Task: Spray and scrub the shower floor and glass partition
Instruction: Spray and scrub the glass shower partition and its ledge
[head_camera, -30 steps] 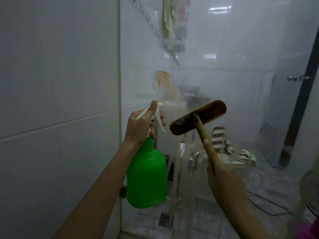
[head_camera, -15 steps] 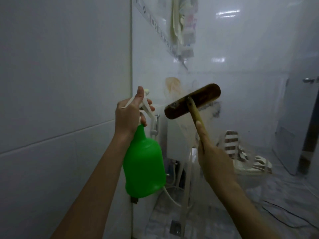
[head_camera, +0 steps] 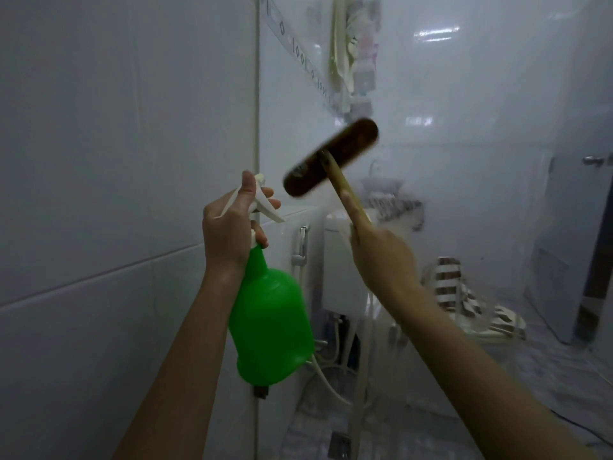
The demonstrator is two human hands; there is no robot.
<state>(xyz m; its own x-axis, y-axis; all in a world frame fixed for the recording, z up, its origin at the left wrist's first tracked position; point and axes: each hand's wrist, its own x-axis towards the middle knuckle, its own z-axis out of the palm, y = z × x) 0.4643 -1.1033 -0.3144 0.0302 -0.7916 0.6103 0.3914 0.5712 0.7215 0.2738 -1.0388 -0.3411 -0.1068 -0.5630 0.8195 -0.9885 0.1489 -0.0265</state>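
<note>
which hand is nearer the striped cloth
Right. The right hand, on the brush handle, is left of the striped cloth; the left hand, gripping the spray bottle, is farther left.

The left hand [head_camera: 232,230] holds the spray bottle [head_camera: 270,323] left of the brush [head_camera: 330,157] in the right hand [head_camera: 381,250]. Both are before the glass partition [head_camera: 481,227], with a toilet [head_camera: 341,270] behind it.

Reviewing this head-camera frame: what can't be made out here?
Head view:
- Head of the brush: motion-blurred, so contact with the glass partition is unclear.
- Trigger of the spray bottle: partly covered by the left hand; squeezed or not, cannot tell.
- The hanging items up top: smeared by streaky glass, unidentifiable.
- Fingers of the right hand: hidden behind the hand's own back.
</note>
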